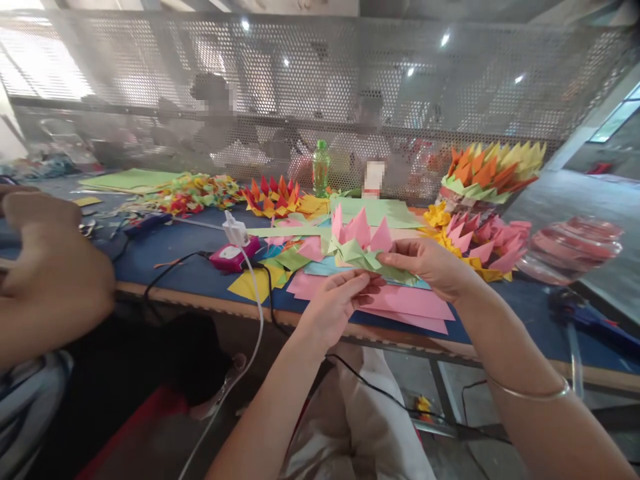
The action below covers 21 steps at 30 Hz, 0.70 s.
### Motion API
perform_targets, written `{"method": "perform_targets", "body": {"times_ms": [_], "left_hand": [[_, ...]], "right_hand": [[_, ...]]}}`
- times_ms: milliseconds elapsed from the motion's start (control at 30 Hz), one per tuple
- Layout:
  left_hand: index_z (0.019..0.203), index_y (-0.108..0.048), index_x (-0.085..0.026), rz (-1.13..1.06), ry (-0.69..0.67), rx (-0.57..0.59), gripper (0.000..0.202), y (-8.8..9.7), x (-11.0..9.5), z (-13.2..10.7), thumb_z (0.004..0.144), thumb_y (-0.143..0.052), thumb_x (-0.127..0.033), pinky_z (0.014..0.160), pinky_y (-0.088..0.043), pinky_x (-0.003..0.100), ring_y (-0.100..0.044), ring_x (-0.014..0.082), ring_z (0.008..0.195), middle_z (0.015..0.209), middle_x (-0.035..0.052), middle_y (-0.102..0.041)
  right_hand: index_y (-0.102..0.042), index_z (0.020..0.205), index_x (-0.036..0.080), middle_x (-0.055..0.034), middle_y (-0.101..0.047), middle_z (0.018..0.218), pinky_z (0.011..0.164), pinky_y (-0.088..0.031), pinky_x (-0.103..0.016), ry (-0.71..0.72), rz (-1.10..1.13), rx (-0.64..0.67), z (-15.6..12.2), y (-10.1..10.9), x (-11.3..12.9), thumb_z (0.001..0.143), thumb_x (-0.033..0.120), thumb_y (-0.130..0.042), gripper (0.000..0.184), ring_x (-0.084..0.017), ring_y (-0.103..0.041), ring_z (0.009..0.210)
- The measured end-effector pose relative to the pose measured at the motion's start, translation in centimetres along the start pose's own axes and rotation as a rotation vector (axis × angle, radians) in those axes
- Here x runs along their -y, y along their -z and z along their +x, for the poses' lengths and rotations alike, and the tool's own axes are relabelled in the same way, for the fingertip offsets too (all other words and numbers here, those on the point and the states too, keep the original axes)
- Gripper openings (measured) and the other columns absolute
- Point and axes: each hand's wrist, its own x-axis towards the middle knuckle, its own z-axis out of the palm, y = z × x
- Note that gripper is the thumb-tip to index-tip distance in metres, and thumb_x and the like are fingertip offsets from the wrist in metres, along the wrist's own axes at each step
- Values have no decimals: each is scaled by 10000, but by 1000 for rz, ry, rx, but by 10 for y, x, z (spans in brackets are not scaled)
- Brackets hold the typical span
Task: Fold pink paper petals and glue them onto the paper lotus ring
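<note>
Pinching the green edge of a pink-and-green paper flower [361, 235], the right hand [433, 267] grasps it above pink paper sheets [405, 305] on the blue table [173, 253]. The left hand [333, 299] has its fingers at the flower's lower edge; whether they grip it, I cannot tell. Left of the flower is a pink socket [231, 259] with a white plug [235, 229]; behind stands a green bottle [321, 170].

Hands [330, 303] [434, 265] holding paper flower [359, 233], pink sheets [410, 305] below, green bottle [321, 170] behind
</note>
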Motion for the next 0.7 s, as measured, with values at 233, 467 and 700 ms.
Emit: {"method": "perform_targets", "body": {"times_ms": [233, 467, 700], "left_hand": [[837, -791, -115, -1, 16, -23, 303, 7, 1, 0, 673, -897, -347, 688, -482, 198, -657, 109, 738, 851, 83, -777], [761, -778, -123, 40, 21, -51, 361, 6, 0, -2, 649, -921, -435, 694, -482, 212, -651, 118, 736, 806, 73, -759], [723, -772, -135, 100, -30, -145, 389, 9, 9, 0, 624, -926, -478, 666, -454, 216, -615, 106, 655, 685, 37, -724]], "right_hand": [[-641, 709, 170, 25, -583, 664, 573, -332, -258, 25, -38, -9, -1, -2, -12, 608, 613, -854, 502, -108, -480, 617], [-608, 701, 175, 49, -495, 647, 572, -307, -262, 109, -135, -31, -4, -8, -19, 695, 614, -798, 478, -105, -412, 625], [-610, 693, 171, 44, -490, 651, 582, -310, -269, 162, -220, -74, -11, -17, -22, 783, 580, -739, 438, -109, -391, 639]]}}
